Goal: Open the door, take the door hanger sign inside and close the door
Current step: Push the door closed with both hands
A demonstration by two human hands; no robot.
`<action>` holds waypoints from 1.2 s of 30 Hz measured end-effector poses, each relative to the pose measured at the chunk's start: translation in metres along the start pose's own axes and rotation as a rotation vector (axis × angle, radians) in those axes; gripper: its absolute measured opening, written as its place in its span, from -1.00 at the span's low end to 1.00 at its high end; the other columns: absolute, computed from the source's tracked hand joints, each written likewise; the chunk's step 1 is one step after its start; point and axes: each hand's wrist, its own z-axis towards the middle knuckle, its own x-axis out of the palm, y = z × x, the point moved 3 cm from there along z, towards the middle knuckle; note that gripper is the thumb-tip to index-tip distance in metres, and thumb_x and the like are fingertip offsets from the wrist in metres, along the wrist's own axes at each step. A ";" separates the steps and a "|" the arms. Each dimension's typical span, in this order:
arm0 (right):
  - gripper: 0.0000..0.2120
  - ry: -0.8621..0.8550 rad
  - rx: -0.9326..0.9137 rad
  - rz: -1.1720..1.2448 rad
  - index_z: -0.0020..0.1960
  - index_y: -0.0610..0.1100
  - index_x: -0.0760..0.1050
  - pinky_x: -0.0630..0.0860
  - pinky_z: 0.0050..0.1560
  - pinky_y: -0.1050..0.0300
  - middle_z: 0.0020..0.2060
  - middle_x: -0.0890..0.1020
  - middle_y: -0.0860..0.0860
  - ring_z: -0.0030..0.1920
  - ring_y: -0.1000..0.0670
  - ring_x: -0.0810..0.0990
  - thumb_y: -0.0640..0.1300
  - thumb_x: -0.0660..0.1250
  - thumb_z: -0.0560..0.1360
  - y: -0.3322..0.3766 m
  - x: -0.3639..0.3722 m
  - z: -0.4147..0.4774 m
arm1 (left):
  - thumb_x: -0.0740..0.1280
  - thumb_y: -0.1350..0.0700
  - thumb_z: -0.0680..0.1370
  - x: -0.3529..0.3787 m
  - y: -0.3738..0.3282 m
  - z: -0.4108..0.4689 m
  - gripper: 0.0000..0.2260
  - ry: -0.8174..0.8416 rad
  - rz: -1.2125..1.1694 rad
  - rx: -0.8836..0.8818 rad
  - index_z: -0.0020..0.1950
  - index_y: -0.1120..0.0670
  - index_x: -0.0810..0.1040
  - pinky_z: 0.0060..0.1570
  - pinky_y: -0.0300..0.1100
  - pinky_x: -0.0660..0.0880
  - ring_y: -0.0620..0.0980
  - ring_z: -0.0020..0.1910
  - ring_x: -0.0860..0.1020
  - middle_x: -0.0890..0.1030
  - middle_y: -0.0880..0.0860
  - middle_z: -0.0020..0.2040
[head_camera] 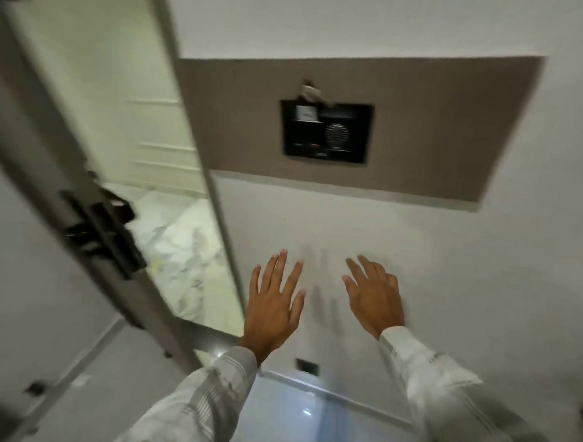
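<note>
Blur smears the ajar door (43,160); left hand (273,307) and right hand (374,297) spread empty.

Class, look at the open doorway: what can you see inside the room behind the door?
Through the doorway: a marbled floor and pale wall. The door hides the rest; no hanger sign is visible.

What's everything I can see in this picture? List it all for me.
Door: one, grey, ajar at left.
Door handle and lock: one, black, on the door's edge.
Marble floor: white, seen through the opening.
Wall: white, straight ahead.
Wall panel: one, brown, on the wall.
Intercom unit: one, black, set in the panel.
Small vent: one, dark, low on the wall.
Left hand: open, empty.
Right hand: open, empty.
Sleeves: two, pale striped.
</note>
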 end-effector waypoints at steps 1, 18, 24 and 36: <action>-0.60 -0.014 -0.070 0.028 0.46 -0.03 0.37 0.34 0.32 -0.12 0.48 0.39 -0.08 0.43 -0.13 0.38 0.02 0.15 0.65 0.041 0.005 0.018 | -0.01 -0.12 0.65 -0.027 0.032 -0.006 -0.50 -0.028 0.031 -0.039 0.59 -0.05 0.09 0.52 0.17 0.05 0.07 0.59 0.06 0.10 0.09 0.61; -0.43 -0.393 -0.951 0.005 0.59 -0.08 0.02 0.08 0.57 -0.10 0.61 -0.02 -0.10 0.60 -0.06 -0.11 0.08 0.07 0.66 0.434 -0.033 0.137 | 0.17 0.12 0.49 -0.208 0.281 -0.044 -0.23 -0.038 0.167 -0.306 0.56 0.17 -0.23 0.58 0.00 -0.13 0.06 0.60 -0.18 -0.25 0.07 0.56; -0.44 -0.430 -0.904 -0.002 0.60 -0.08 -0.06 0.03 0.58 -0.11 0.60 -0.03 -0.12 0.60 -0.07 -0.13 0.08 0.00 0.68 0.420 -0.014 0.160 | 0.29 0.13 0.40 -0.190 0.287 -0.024 -0.15 -0.113 0.079 -0.282 0.59 0.19 -0.09 0.57 -0.01 -0.04 0.06 0.60 -0.12 -0.05 0.16 0.61; -0.44 -0.448 -0.475 -0.610 0.59 -0.18 -0.05 -0.28 0.50 -0.19 0.60 -0.08 -0.16 0.59 -0.12 -0.17 0.02 -0.02 0.68 0.386 -0.034 0.214 | 0.34 0.02 0.37 -0.147 0.312 0.081 -0.06 0.038 -0.058 -0.025 0.59 0.11 -0.17 0.58 -0.02 -0.04 -0.01 0.60 -0.13 -0.07 0.08 0.62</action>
